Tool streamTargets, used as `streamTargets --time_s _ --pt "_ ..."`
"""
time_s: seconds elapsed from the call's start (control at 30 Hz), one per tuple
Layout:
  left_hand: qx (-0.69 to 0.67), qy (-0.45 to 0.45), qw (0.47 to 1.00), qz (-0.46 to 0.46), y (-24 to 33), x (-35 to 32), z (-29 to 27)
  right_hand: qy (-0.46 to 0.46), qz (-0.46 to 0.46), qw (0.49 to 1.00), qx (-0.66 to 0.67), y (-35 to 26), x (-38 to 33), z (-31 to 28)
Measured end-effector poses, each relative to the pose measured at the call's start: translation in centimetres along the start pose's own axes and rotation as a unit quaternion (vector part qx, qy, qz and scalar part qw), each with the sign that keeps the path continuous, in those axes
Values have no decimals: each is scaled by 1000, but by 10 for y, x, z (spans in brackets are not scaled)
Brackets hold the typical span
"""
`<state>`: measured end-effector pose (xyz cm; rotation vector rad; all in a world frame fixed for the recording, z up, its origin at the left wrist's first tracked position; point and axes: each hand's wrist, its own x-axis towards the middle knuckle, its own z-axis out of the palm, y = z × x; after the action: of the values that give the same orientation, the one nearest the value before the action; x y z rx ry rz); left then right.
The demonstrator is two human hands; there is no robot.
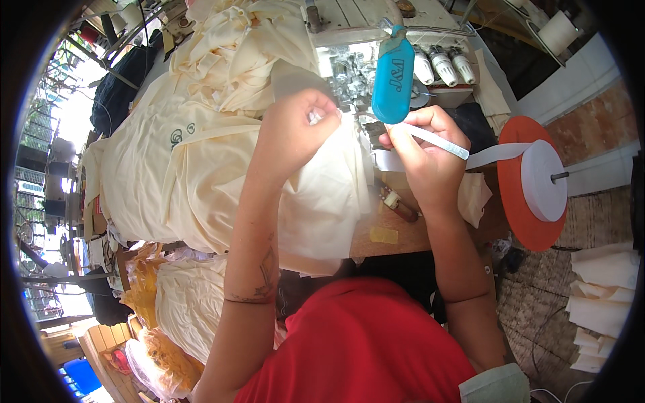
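- The cream fabric piece (322,195) sits on the sewing table, bunched up right at the front of the sewing machine (376,60), with the rest draping off the near table edge.
- Left hand (295,127) is clenched on the top edge of that fabric, pinching it near the needle area.
- White tape strip (470,156) runs roughly left-right, from the white roll on the orange disc spool (531,181) over toward the machine.
- Right hand (423,151) grips that tape, fingers closed round it, just right of the fabric edge. So the tape comes in from the right and the right hand is the nearer one.
- A blue plastic tag (393,74) hangs just above both hands.
- Big pile of cream garments (175,161) lies to the left; folded cream pieces (605,295) are stacked on the floor, right.
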<state>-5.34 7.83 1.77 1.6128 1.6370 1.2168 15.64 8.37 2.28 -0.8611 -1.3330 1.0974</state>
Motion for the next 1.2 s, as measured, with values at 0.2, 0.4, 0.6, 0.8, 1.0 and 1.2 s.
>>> streamTargets --time_s 0.2,0.4,0.6,0.8,1.0,1.2 --pt "3 -16 1000 -14 7 -2 -2 10 -22 999 21 8 2 5" --pt "102 4 995 -25 21 1 -3 21 -61 998 6 20 2 10" --pt "121 20 990 -63 24 4 1 47 -99 993 -35 34 4 14" --pt "132 31 988 -71 21 8 5 62 -131 988 -61 43 3 15" --pt "72 3 996 -56 20 -1 -9 53 -204 970 -120 16 -10 -1" --pt "72 -235 969 -36 25 -81 -95 -35 -266 933 -240 -24 -70 -32"
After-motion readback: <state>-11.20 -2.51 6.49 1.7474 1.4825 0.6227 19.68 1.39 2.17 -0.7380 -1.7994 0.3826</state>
